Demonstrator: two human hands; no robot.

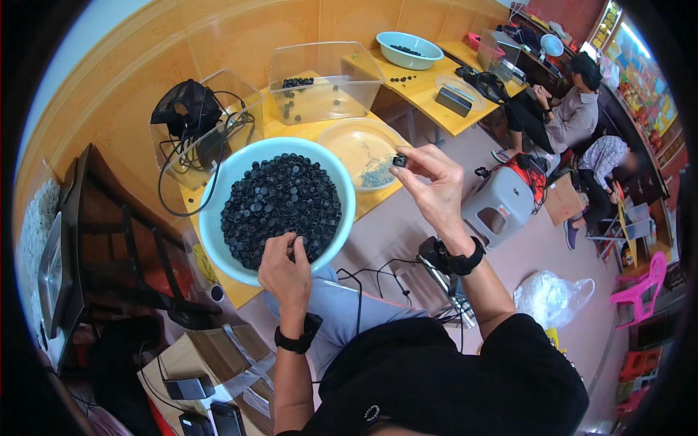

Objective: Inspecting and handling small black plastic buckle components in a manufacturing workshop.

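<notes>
A: Left hand point(285, 267)?
B: Digging, fingers curled, into black caps point(280, 206) filling the pale blue basin point(218, 240).
A: Right hand point(434, 183)?
B: Pinching one small black cap point(399, 160), at two o'clock from the basin.

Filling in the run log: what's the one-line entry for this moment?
left hand: in pale blue plastic basin of small black caps | right hand: pinching one small black cap | shallow clear dish: behind
</notes>
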